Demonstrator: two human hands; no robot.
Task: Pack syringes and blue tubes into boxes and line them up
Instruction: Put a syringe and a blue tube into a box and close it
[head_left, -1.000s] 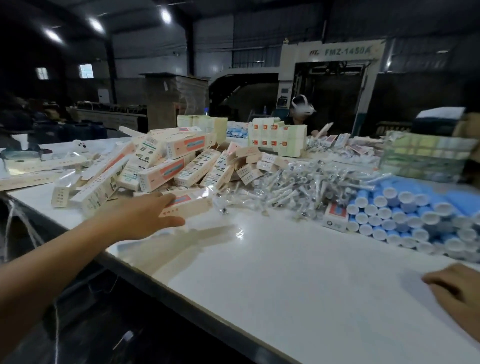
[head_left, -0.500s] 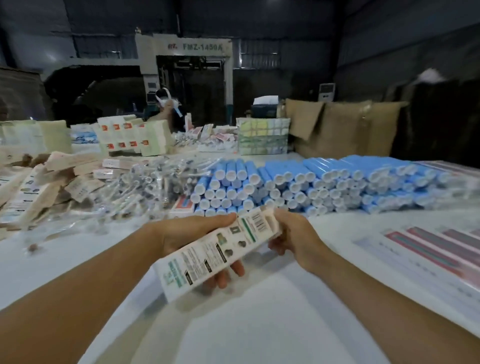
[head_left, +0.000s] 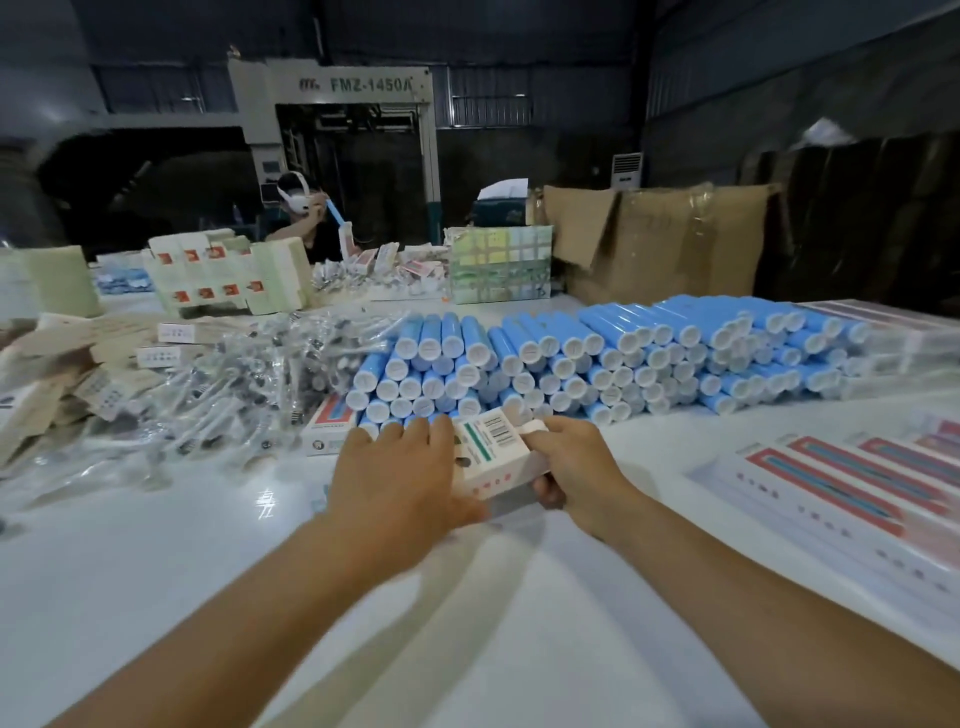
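Both hands meet over the white surface (head_left: 156, 597), on one small carton. I see the left hand (head_left: 400, 478) laid over the carton's (head_left: 493, 457) left part, fingers curled across its top and thumb reaching under the near edge. The right hand (head_left: 576, 467) grips the carton's right end, thumb on top by the open end flap, fingers wrapped beneath. The carton is held tilted, barcode face up, just in front of the stack of blue tubes (head_left: 597, 358), whose white caps face me. Left of the tubes lies a heap of bagged syringes (head_left: 249, 384); one flat box (head_left: 327, 431) sits between heap and tubes. Loose cartons (head_left: 62, 374) pile at far left. Flat printed sheets (head_left: 852, 488) lie at right. I cannot tell whether the carton holds anything. Another person (head_left: 306, 218) works at the far side.
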